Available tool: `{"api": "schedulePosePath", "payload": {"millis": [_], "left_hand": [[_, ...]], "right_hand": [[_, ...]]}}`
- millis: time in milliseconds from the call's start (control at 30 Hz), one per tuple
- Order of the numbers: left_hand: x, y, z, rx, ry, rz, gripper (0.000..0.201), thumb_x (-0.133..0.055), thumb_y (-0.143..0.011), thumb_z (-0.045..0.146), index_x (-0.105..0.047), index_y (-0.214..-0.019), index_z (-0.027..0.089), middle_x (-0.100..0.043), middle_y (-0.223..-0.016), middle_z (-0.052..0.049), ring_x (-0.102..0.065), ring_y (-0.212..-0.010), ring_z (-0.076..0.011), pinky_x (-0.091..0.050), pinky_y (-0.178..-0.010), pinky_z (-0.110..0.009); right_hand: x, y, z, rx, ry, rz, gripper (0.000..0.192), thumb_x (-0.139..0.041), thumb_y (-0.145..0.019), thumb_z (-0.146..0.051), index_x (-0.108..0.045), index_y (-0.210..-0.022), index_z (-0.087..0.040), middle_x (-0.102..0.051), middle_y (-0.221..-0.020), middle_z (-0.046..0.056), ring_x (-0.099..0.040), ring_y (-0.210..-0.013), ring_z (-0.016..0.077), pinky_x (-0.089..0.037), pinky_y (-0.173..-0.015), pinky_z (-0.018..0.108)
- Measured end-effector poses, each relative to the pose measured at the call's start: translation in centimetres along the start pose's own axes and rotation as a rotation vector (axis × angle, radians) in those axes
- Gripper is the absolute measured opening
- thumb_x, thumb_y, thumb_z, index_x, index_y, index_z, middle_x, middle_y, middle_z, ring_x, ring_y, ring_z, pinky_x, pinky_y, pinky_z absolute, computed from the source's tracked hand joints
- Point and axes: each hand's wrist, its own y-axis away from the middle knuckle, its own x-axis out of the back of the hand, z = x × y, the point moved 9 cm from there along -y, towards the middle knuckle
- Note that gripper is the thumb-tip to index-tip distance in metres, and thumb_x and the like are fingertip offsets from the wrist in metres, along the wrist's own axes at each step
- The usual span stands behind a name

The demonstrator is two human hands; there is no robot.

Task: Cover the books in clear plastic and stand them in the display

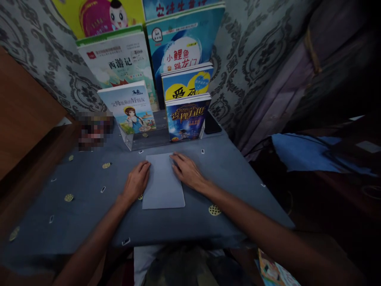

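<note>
A plain pale sheet or thin booklet point(163, 182) with rounded lower corners lies flat on the cloth-covered table. My left hand point(138, 179) rests along its upper left edge, fingers loosely bent and lying against it. At the top right corner, my right hand point(187, 170) has its fingers stretched out and touching the sheet, slightly apart. Neither hand lifts it. Whether the pale piece is one sheet or several pages cannot be made out.
Behind the sheet, a clear stand point(149, 139) holds several upright books, including a blue one point(187, 119) and a white-topped one point(135, 109). A dark phone-like object point(212, 124) lies at right. The table's cloth point(89, 218) is grey-blue; patterned wallpaper point(247, 51) rises behind.
</note>
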Motion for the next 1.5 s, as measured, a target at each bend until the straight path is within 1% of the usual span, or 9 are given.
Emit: {"api": "schedulePosePath", "payload": {"millis": [167, 300, 467, 567, 700, 833, 967, 1167, 1500], "left_hand": [[-0.2, -0.3, 1.1, -0.018, 0.009, 0.047, 0.026, -0.042, -0.104, 0.029, -0.06, -0.122, 0.023, -0.067, -0.123, -0.01, -0.068, -0.112, -0.0231, -0.058, -0.098, -0.04], [-0.6, -0.8, 1.9, -0.016, -0.002, 0.042, 0.026, -0.042, -0.104, 0.027, -0.062, -0.119, 0.022, -0.067, -0.123, -0.011, -0.069, -0.108, -0.0223, -0.059, -0.094, -0.038], [-1.0, -2.5, 3.2, 0.005, -0.102, -0.023, 0.024, -0.044, -0.102, 0.024, -0.066, -0.112, 0.022, -0.069, -0.118, -0.009, -0.068, -0.102, -0.0221, -0.056, -0.093, -0.038], [-1.1, -3.9, 3.2, 0.06, -0.209, -0.078, 0.022, -0.047, -0.101, 0.024, -0.068, -0.107, 0.022, -0.071, -0.112, -0.009, -0.067, -0.098, -0.0243, -0.055, -0.089, -0.039], [-0.8, -4.8, 2.1, 0.104, -0.181, -0.051, 0.023, -0.046, -0.1, 0.022, -0.068, -0.104, 0.02, -0.072, -0.108, -0.009, -0.064, -0.1, -0.0254, -0.054, -0.088, -0.038], [-0.7, -4.4, 0.7, 0.071, -0.017, 0.026, 0.025, -0.045, -0.099, 0.021, -0.068, -0.109, 0.02, -0.073, -0.111, -0.009, -0.066, -0.104, -0.0249, -0.053, -0.095, -0.04], [-0.9, -4.0, -0.2, 0.053, 0.092, 0.054, 0.026, -0.046, -0.096, 0.021, -0.069, -0.11, 0.021, -0.075, -0.113, -0.008, -0.068, -0.106, -0.0253, -0.054, -0.098, -0.043], [-1.2, -4.1, -0.5, 0.087, 0.071, 0.038, 0.023, -0.049, -0.096, 0.025, -0.07, -0.105, 0.021, -0.075, -0.112, -0.009, -0.069, -0.106, -0.0271, -0.054, -0.097, -0.046], [-0.9, -4.1, 0.0, 0.06, 0.057, 0.032, 0.022, -0.05, -0.096, 0.02, -0.069, -0.105, 0.018, -0.075, -0.114, -0.011, -0.067, -0.106, -0.0285, -0.054, -0.095, -0.047]], "right_hand": [[-0.5, -0.5, 0.5, 0.025, -0.098, 0.047, 0.045, -0.046, -0.096, -0.021, -0.058, -0.137, -0.008, -0.056, -0.146, 0.021, -0.049, -0.14, 0.029, -0.039, -0.119, 0.047], [-0.8, -0.7, 1.3, 0.03, -0.119, 0.07, 0.045, -0.047, -0.095, -0.021, -0.058, -0.137, -0.012, -0.056, -0.147, 0.019, -0.048, -0.141, 0.0281, -0.039, -0.119, 0.048], [-0.5, -0.7, 2.7, -0.001, -0.089, 0.075, 0.043, -0.048, -0.095, -0.019, -0.06, -0.136, -0.017, -0.054, -0.15, 0.017, -0.045, -0.144, 0.0275, -0.035, -0.12, 0.051], [0.1, -0.7, 2.5, -0.03, -0.008, 0.05, 0.039, -0.047, -0.096, -0.018, -0.062, -0.132, -0.016, -0.056, -0.148, 0.018, -0.043, -0.145, 0.0303, -0.028, -0.121, 0.059], [0.7, -1.1, -0.3, 0.047, 0.076, 0.044, 0.038, -0.044, -0.097, -0.013, -0.064, -0.129, -0.015, -0.054, -0.15, 0.019, -0.033, -0.151, 0.0304, -0.021, -0.123, 0.061], [-1.3, -2.1, -4.0, 0.191, -0.001, -0.081, 0.047, -0.042, -0.096, -0.008, -0.054, -0.141, -0.012, -0.053, -0.151, 0.017, -0.042, -0.147, 0.0244, -0.027, -0.125, 0.049], [-2.9, -3.0, -4.8, 0.199, -0.032, -0.133, 0.054, -0.037, -0.097, -0.009, -0.042, -0.15, -0.005, -0.047, -0.156, 0.021, -0.038, -0.149, 0.0247, -0.028, -0.126, 0.047], [-3.0, -3.4, -2.6, 0.155, -0.011, -0.138, 0.051, -0.038, -0.102, -0.019, -0.041, -0.152, -0.008, -0.046, -0.156, 0.02, -0.036, -0.151, 0.0248, -0.024, -0.127, 0.049], [0.0, -1.5, 1.9, 0.042, 0.075, -0.074, 0.05, -0.046, -0.101, -0.026, -0.047, -0.148, -0.007, -0.049, -0.154, 0.022, -0.04, -0.148, 0.0276, -0.023, -0.125, 0.053]]}}
